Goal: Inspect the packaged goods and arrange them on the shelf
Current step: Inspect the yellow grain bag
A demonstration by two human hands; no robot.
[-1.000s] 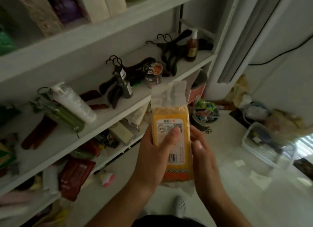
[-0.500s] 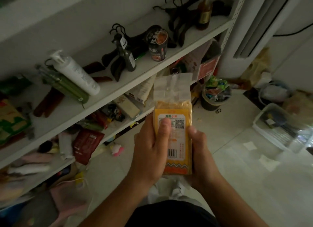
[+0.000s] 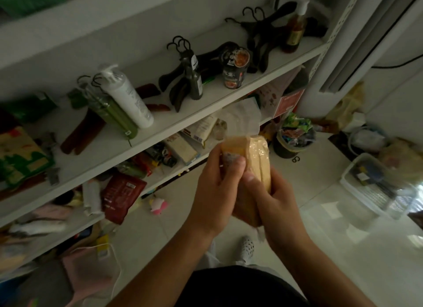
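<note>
Head view: both of my hands are wrapped round the yellow packet (image 3: 258, 155). My left hand (image 3: 215, 192) clasps its labelled face with the thumb (image 3: 238, 163) pressed over the sticker, and my right hand (image 3: 274, 206) cups the far side and the bottom, fingers curled under. The packet is tilted so that I see its narrow edge. It hangs in the air in front of the shelving, just near of the lower boards and touching none of them. Its empty clear flap (image 3: 245, 119) sticks up loose above my fingers. Left and far of that, the middle shelf (image 3: 164, 121) carries a white pump bottle (image 3: 128, 98) lying on its side, a dark bottle (image 3: 194, 82) among black hangers, and a printed can (image 3: 235, 71) close to the front lip. The board below is crammed with boxes, and a red pouch (image 3: 121, 192) hangs over its edge. To the right on the floor stand a tub of wrappers (image 3: 295, 135) and a clear bin (image 3: 375, 185). My worry is the film: it looks slick, and with the packet on edge a loosened hand could let it slide down to the tiles. The floppy flap could also catch the shelf lip on the way in, or brush the can and tip it off. Pushing into that clutter might set the lying bottle rolling.
</note>
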